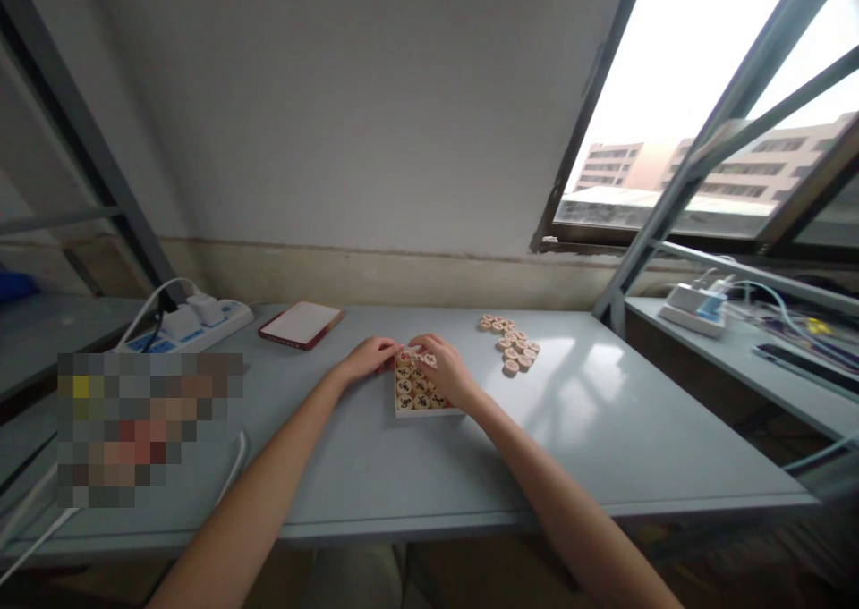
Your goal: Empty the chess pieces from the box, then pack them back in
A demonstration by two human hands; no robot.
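— What do we see nearest us?

— Our two forearms reaching over the grey table (pixel 376 475) to a shallow tray (pixel 420 410) filled with round wooden game pieces (pixel 417 391), near the table's middle.

— And the hands?

— Our left hand (pixel 368 357) rests at the tray's far left corner, fingers curled on the pieces. Our right hand (pixel 446 369) lies over the right side, fingertips pinching a piece; we cannot tell how firmly.

— Farther on?

— Loose pieces (pixel 511 344) lie right of the tray, a red-edged phone (pixel 301 324) and power strip (pixel 191 323) left.
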